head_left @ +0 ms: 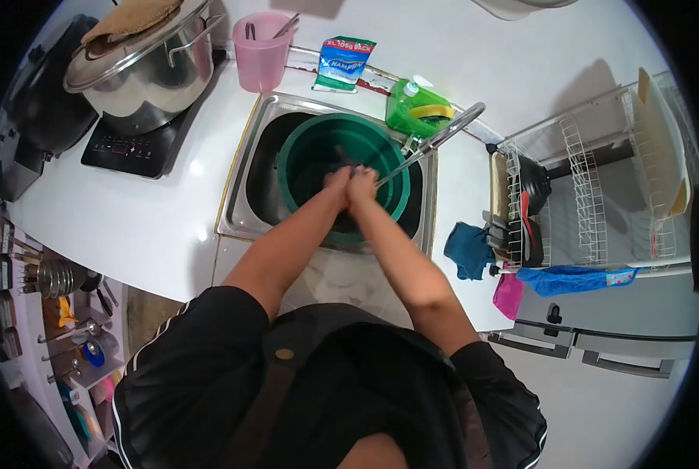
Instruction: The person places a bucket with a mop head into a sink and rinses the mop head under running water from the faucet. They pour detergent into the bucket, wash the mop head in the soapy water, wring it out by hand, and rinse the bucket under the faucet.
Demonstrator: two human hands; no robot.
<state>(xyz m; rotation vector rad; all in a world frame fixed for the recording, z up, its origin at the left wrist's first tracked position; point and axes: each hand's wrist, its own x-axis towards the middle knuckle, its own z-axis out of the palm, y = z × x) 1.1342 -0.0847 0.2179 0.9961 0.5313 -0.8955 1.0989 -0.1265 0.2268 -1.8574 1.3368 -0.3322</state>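
Left hand (336, 181) and right hand (362, 187), in the head view, meet side by side inside the green tub (289, 173), left of its right wall. Both touch a dark item (342, 155) down in the tub, near the middle; its shape is too blurred and shaded to name. Most of the fingers are hidden, so I cannot tell how firmly either hand is closed on it. The tub stands in the metal sink (236, 205), which is set into the white surface (115, 223). At the sink's right, the faucet (447, 133) slants toward the tub, its line ending close to the right hand.

Along the wall behind the sink stand a pink cup (259, 62) with utensils poking out, a blue and green pack (343, 62), and a green jug (403, 109) with a white cap. Left of the sink, a lidded pot (150, 86) sits on a black cooker (127, 148), with a brown pad (134, 19) on the lid. To the right, a teal cloth (468, 250) lies near a white rack (588, 187); a blue towel (572, 279) hangs along the rack's near edge, just above a pink cloth (509, 297) at the surface's edge.
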